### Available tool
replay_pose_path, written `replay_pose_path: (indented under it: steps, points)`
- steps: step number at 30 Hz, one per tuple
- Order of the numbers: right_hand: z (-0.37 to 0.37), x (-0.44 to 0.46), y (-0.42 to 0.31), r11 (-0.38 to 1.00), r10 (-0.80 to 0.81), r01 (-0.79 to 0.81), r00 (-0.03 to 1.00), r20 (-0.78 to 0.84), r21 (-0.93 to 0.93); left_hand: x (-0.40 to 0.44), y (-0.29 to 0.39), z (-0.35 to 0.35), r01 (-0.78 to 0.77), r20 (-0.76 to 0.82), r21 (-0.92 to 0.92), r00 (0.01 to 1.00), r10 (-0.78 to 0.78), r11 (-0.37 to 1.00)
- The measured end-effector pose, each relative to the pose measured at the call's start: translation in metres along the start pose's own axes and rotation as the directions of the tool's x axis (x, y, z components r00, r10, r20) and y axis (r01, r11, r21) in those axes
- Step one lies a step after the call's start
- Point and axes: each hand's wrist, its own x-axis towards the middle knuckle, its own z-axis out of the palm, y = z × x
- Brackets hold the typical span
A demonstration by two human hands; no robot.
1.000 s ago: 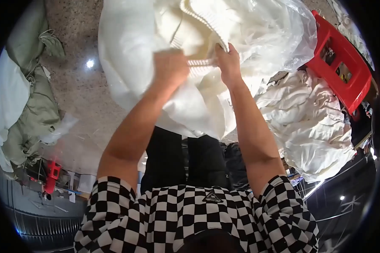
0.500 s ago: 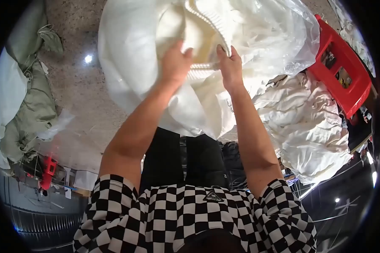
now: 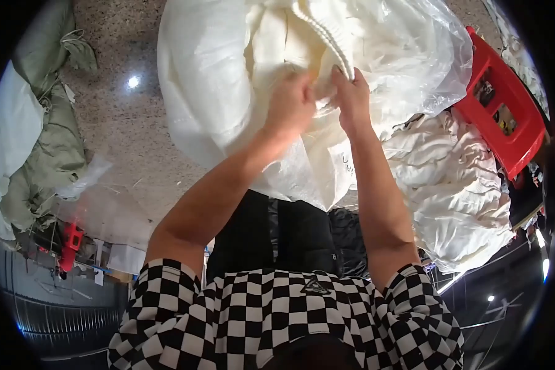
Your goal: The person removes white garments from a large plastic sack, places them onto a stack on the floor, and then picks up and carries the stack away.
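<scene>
A large white plastic sack [image 3: 197, 74] lies open in front of me, with cream knitted fabric [image 3: 271, 37] inside it. My right hand [image 3: 352, 98] is closed on a ribbed edge [image 3: 330, 38] of that fabric, thumb and fingers pinched together. Just to its left, my left hand [image 3: 291, 103] is over the fabric near the same ribbed piece. Motion smears its fingers, so whether they grip anything cannot be made out.
A heap of white cloth [image 3: 453, 185] lies to the right, below a red plastic stool [image 3: 505, 105]. Green and white sacks [image 3: 49, 154] stand at the left on the speckled floor [image 3: 120, 123]. A smaller red object [image 3: 71, 246] is farther off.
My left hand has moved right, closer to my right hand. My right hand has shifted slightly right, still on the ribbed edge, and the sack's opening has moved right too.
</scene>
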Motion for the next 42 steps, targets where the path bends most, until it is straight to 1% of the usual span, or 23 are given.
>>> replay_pose_path:
  steps: [1, 2, 4, 8, 10, 11, 12, 13, 14, 16, 18, 21, 22, 24, 26, 29, 31, 33, 36, 37, 38, 40, 42]
  points:
    - [-0.002, -0.003, 0.003, 0.999, -0.004, 0.005, 1.0, -0.017, 0.041, 0.009, -0.002, -0.004, 0.089, -0.123, -0.003, 0.988, -0.088, 0.996]
    - [-0.003, -0.005, 0.006, 0.999, -0.032, 0.033, 0.999, -0.021, 0.039, 0.022, -0.013, -0.008, 0.058, -0.185, 0.173, 0.982, -0.026, 0.983]
    - [-0.003, -0.008, 0.008, 0.995, -0.092, 0.093, 0.995, -0.026, 0.034, 0.046, -0.029, -0.012, 0.12, -0.167, 0.287, 0.983, -0.073, 0.951]
    - [-0.002, -0.014, 0.007, 0.982, -0.121, 0.12, 0.993, -0.003, 0.145, 0.08, -0.05, -0.008, 0.261, -0.049, 0.067, 0.965, -0.258, 0.963]
    - [-0.004, -0.017, 0.006, 0.979, -0.128, 0.129, 0.992, -0.012, 0.16, 0.09, -0.04, -0.014, 0.456, 0.144, -0.16, 0.888, -0.437, 0.875]
    - [-0.006, -0.016, 0.011, 0.972, -0.124, 0.128, 0.992, -0.033, 0.198, 0.09, -0.03, -0.013, 0.302, 0.085, 0.138, 0.945, -0.315, 0.943]
    - [-0.008, -0.017, 0.012, 0.973, -0.114, 0.119, 0.993, -0.037, 0.198, 0.081, -0.023, -0.009, 0.027, 0.045, 0.259, 0.998, -0.04, 0.966]
    - [-0.011, -0.02, 0.011, 0.973, -0.104, 0.11, 0.994, -0.039, 0.201, 0.069, -0.016, -0.004, -0.239, 0.04, 0.382, 0.969, 0.243, 0.893]
    - [-0.014, -0.024, 0.009, 0.973, -0.097, 0.103, 0.995, -0.039, 0.206, 0.055, -0.007, 0.001, -0.47, 0.071, 0.496, 0.86, 0.506, 0.73]
    - [-0.022, -0.035, 0.002, 0.981, -0.054, 0.064, 0.997, -0.059, 0.185, 0.02, 0.014, 0.018, -0.325, 0.215, 0.169, 0.934, 0.287, 0.931]
    - [-0.037, -0.05, -0.005, 0.987, 0.003, 0.006, 0.998, -0.059, 0.163, -0.007, 0.025, 0.021, -0.323, 0.22, 0.019, 0.924, 0.311, 0.946]
    - [-0.054, -0.082, -0.007, 0.981, 0.101, -0.091, 0.994, -0.049, 0.172, -0.046, 0.05, 0.022, -0.531, 0.347, 0.358, 0.839, 0.418, 0.768]
    - [-0.054, -0.094, -0.009, 0.972, 0.122, -0.108, 0.991, -0.056, 0.211, -0.055, 0.055, 0.028, -0.442, 0.342, 0.392, 0.884, 0.318, 0.807]
    - [-0.059, -0.107, -0.008, 0.994, 0.083, -0.078, 0.994, -0.069, 0.077, -0.069, 0.07, 0.038, -0.264, 0.318, 0.456, 0.94, 0.122, 0.85]
    - [-0.073, -0.119, -0.023, 0.969, 0.008, -0.01, 1.0, -0.011, -0.247, -0.084, 0.087, 0.043, -0.232, 0.296, 0.387, 0.948, 0.117, 0.892]
    - [-0.088, -0.157, -0.06, 0.655, -0.299, 0.193, 0.954, -0.016, -0.731, -0.116, 0.123, 0.042, -0.36, 0.35, 0.335, 0.906, 0.24, 0.871]
    - [-0.102, -0.167, -0.078, 0.491, -0.201, 0.129, 0.979, 0.032, -0.862, -0.144, 0.161, 0.041, -0.492, 0.453, 0.35, 0.834, 0.315, 0.797]
    - [-0.117, -0.176, -0.094, 0.381, -0.083, 0.079, 0.995, 0.052, -0.921, -0.175, 0.213, 0.035, -0.498, 0.523, 0.387, 0.812, 0.26, 0.776]
    - [-0.156, -0.189, -0.069, 0.43, -0.055, 0.185, 0.982, 0.179, -0.884, -0.226, 0.243, 0.032, -0.541, 0.587, 0.389, 0.769, 0.251, 0.746]
    - [-0.165, -0.218, -0.079, 0.542, -0.173, 0.23, 0.972, 0.161, -0.808, -0.24, 0.249, 0.029, -0.559, 0.6, 0.392, 0.758, 0.258, 0.731]
    - [-0.171, -0.259, -0.101, 0.903, -0.056, 0.073, 0.997, 0.052, -0.424, -0.251, 0.26, 0.023, -0.586, 0.569, 0.347, 0.752, 0.333, 0.732]
    - [-0.194, -0.317, -0.115, 0.996, -0.029, 0.031, 0.999, -0.029, 0.085, -0.271, 0.279, 0.007, -0.646, 0.495, 0.257, 0.727, 0.476, 0.719]
    - [-0.212, -0.371, -0.105, 0.947, -0.103, 0.116, 0.993, -0.06, 0.301, -0.285, 0.281, 0.0, -0.736, 0.431, 0.22, 0.662, 0.613, 0.64]
